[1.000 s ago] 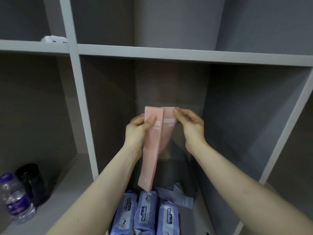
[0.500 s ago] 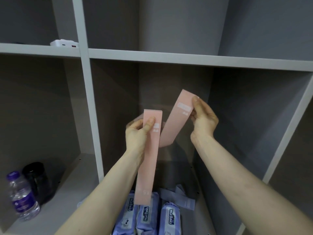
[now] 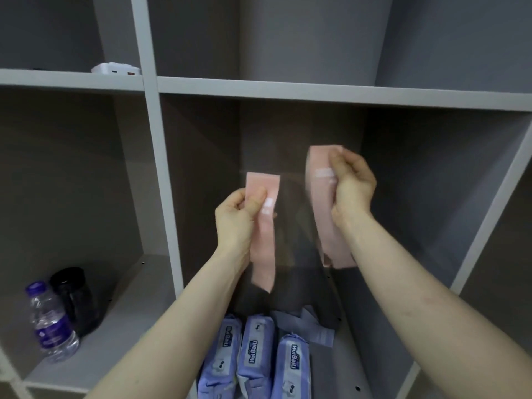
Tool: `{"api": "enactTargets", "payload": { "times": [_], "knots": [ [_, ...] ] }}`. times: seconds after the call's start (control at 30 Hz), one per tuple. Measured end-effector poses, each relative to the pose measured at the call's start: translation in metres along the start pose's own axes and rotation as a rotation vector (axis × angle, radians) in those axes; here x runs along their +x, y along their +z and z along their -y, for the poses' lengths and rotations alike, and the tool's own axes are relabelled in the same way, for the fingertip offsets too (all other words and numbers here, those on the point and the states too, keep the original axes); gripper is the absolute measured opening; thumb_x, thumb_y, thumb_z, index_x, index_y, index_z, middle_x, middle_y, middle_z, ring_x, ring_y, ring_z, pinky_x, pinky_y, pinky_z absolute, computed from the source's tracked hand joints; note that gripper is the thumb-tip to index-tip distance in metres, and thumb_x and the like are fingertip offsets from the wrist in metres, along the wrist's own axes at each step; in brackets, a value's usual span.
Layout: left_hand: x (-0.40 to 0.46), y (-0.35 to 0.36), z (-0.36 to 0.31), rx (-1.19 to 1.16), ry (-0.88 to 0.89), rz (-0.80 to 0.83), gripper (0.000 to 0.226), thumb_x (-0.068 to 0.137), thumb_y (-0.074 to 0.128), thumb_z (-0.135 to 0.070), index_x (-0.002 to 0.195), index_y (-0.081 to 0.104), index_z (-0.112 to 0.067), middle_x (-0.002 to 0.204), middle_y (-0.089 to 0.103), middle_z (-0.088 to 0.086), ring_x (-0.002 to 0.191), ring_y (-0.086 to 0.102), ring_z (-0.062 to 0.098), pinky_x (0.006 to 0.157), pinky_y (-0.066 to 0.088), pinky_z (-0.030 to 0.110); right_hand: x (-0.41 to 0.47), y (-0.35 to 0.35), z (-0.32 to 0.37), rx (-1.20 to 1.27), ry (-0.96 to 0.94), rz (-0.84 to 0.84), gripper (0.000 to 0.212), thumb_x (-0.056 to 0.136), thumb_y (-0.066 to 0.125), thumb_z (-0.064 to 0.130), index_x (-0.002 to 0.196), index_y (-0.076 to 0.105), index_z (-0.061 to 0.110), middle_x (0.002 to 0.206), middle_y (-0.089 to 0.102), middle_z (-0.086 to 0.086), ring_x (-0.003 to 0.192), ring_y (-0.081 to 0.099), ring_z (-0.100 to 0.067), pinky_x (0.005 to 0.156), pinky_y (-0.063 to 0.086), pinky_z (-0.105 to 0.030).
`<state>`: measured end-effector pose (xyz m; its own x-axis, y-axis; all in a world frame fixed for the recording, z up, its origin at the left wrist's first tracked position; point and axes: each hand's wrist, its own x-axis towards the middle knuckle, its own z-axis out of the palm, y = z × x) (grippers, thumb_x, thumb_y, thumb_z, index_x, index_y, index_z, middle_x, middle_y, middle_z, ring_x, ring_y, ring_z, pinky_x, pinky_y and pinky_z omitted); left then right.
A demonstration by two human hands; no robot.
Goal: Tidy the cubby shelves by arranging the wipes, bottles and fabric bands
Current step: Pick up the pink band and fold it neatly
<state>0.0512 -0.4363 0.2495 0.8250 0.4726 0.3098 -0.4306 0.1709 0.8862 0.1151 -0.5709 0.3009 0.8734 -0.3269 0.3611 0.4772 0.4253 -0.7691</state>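
Observation:
Inside the middle cubby I hold two pink fabric bands up in the air. My left hand [image 3: 240,217] pinches the top of one pink band [image 3: 263,246], which hangs straight down. My right hand [image 3: 351,188] grips the other pink band [image 3: 324,214], blurred by motion, a hand's width to the right. Below them, on the cubby floor, three purple wipes packs [image 3: 254,361] lie side by side. A grey-blue fabric band [image 3: 309,326] lies crumpled behind the packs. In the left cubby stand a clear water bottle [image 3: 51,326] with a purple cap and a dark bottle [image 3: 76,300] behind it.
The grey shelf unit has a vertical divider [image 3: 161,174] left of my hands and a slanted one [image 3: 489,203] to the right. A white device [image 3: 116,68] sits on the upper left shelf. The upper middle cubby holds nothing visible.
The two bands were together a second ago. My right hand has drawn its band up and to the right, away from the one in my left hand.

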Motion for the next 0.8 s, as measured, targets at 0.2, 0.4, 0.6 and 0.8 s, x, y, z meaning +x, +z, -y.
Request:
{"api": "enactTargets", "payload": {
  "times": [0.2, 0.4, 0.6, 0.8],
  "knots": [
    [-0.016, 0.025, -0.001, -0.069, 0.027, 0.103, 0.019, 0.092, 0.058, -0.019, 0.096, 0.062, -0.001, 0.074, 0.058, 0.012, 0.062, 0.053, 0.015, 0.058, 0.046, 0.025, -0.033, -0.003, -0.016, -0.102, 0.106, 0.156, 0.016, 0.08, 0.069, 0.007, 0.072, 0.07, 0.021, 0.074, 0.071, 0.003, 0.077, 0.068, -0.016, 0.073, 0.056, -0.029],
    [-0.022, 0.036, 0.008, -0.09, 0.004, 0.06, 0.018, 0.091, 0.059, -0.022, 0.094, 0.062, -0.004, 0.076, 0.066, 0.006, 0.07, 0.064, 0.017, 0.068, 0.055, 0.031, -0.056, -0.003, -0.02, 0.008, 0.321, 0.183, 0.013, 0.083, 0.066, 0.008, 0.081, 0.072, 0.02, 0.081, 0.072, -0.006, 0.073, 0.07, -0.022, 0.066, 0.06, -0.034],
    [-0.017, 0.03, 0.005, -0.057, 0.1, -0.031, 0.022, 0.089, 0.062, -0.021, 0.1, 0.058, -0.003, 0.066, 0.067, 0.0, 0.062, 0.064, 0.01, 0.062, 0.054, 0.02, -0.061, -0.005, -0.02, 0.178, 0.355, 0.219, 0.013, 0.084, 0.064, 0.008, 0.083, 0.072, 0.017, 0.082, 0.073, -0.004, 0.072, 0.07, -0.019, 0.061, 0.059, -0.03],
    [-0.016, 0.028, 0.001, 0.005, 0.125, -0.019, 0.028, 0.088, 0.064, -0.02, 0.114, 0.055, -0.014, 0.063, 0.071, -0.004, 0.071, 0.07, 0.012, 0.075, 0.057, 0.028, -0.062, -0.008, -0.019, 0.128, 0.313, 0.263, 0.013, 0.085, 0.062, 0.009, 0.089, 0.072, 0.016, 0.081, 0.074, -0.002, 0.075, 0.071, -0.018, 0.063, 0.059, -0.028]
  ]
}}
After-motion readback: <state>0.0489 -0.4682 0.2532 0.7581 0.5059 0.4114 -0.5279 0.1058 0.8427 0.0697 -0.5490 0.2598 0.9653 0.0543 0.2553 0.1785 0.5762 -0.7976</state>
